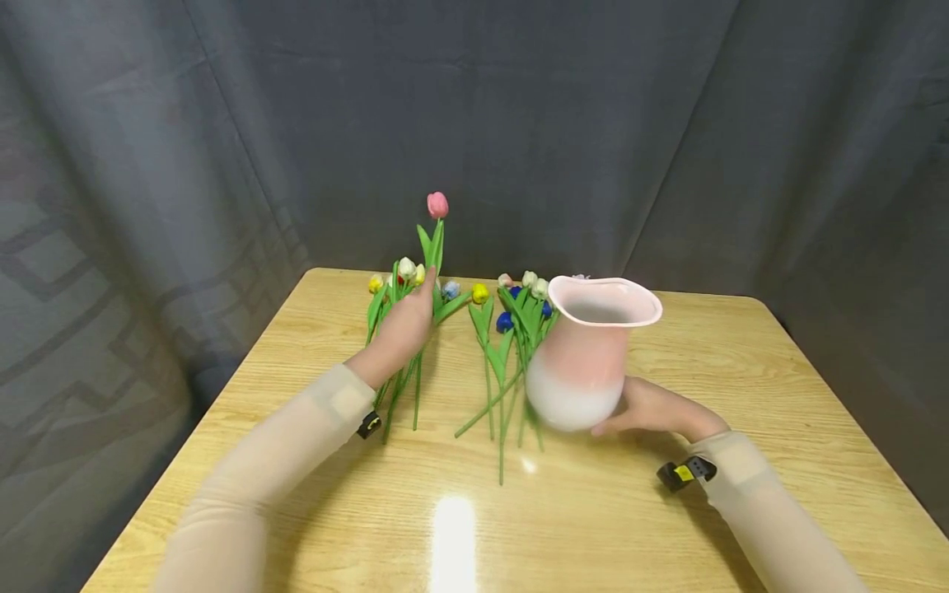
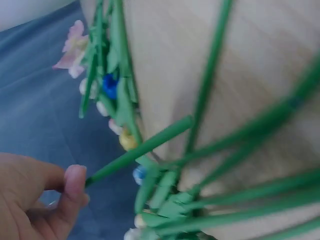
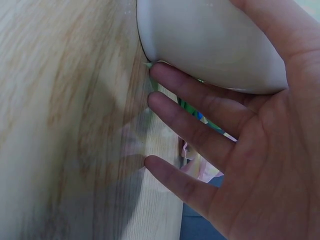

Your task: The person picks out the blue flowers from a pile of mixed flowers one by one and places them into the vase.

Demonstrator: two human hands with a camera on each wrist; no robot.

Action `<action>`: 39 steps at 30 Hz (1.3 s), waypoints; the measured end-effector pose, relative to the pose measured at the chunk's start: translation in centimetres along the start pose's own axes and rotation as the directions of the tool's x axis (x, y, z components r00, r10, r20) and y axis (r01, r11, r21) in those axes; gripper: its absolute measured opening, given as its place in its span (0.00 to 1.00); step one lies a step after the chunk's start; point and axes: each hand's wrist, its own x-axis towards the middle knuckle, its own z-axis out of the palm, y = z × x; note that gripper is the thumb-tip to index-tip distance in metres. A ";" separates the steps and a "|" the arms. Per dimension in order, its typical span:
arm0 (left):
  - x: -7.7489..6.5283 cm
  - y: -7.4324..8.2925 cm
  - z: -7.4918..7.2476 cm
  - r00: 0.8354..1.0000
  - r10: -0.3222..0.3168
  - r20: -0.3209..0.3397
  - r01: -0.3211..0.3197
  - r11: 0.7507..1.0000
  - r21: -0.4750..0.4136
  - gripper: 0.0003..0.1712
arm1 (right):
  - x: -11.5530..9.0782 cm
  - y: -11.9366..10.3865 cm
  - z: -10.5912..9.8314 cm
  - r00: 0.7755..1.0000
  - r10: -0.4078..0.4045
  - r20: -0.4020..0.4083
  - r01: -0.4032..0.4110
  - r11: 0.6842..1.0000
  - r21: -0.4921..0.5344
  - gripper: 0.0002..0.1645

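Observation:
My left hand [image 1: 404, 325] pinches the green stem [image 2: 145, 147] of a pink tulip [image 1: 437, 205], held upright above the left bunch. In the left wrist view, the stem's cut end sticks out past the thumb and fingertips. At the right, my right hand [image 1: 656, 409] holds a pink-and-white vase [image 1: 582, 375] low on its side, thumb in front. The vase leans and its wide wavy mouth is uppermost. In the right wrist view, the vase [image 3: 210, 45] lies between thumb and index finger, while the other fingers spread near the tabletop. The vase's inside bottom is hidden.
Several tulips, among them a yellow tulip [image 1: 480, 293] and a blue tulip [image 1: 505, 322], lie mid-table, some partly behind the vase. More tulips, including a white tulip [image 1: 407, 268], lie under my left hand. A grey curtain [image 1: 474, 123] hangs behind the wooden table [image 1: 578, 527].

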 end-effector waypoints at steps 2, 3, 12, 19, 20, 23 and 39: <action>-0.4 -0.4 0.4 0.998 0.001 0.062 -0.004 0.999 0.045 0.39 | 0.0 0.1 0.0 1.000 0.002 0.002 -0.002 1.000 0.006 0.48; -0.6 -0.6 0.5 0.995 -0.004 0.101 -0.003 0.998 0.068 0.39 | 0.0 0.1 0.0 1.000 0.003 0.003 -0.003 1.000 0.006 0.48; -1.5 -0.9 1.7 0.933 -0.064 0.354 0.042 0.997 0.069 0.42 | -0.1 0.1 -0.1 1.000 0.010 0.003 -0.010 1.000 0.008 0.49; -1.6 -0.8 2.1 0.896 -0.077 0.437 0.026 0.992 0.122 0.42 | 0.0 0.2 0.0 1.000 0.010 0.003 -0.010 1.000 0.003 0.49; -1.6 -0.8 2.1 0.891 -0.078 0.448 0.026 0.992 0.121 0.42 | 0.0 0.2 -0.1 1.000 0.012 0.002 -0.012 1.000 0.001 0.49; -1.4 -0.9 2.3 0.871 -0.084 0.484 0.047 0.995 0.089 0.41 | -0.1 -0.1 -0.1 1.000 0.011 0.000 -0.011 1.000 0.002 0.50; 0.9 -0.7 0.8 0.867 -0.148 0.477 0.092 0.986 0.139 0.16 | 0.0 0.0 -0.1 1.000 0.002 0.004 -0.002 1.000 0.023 0.48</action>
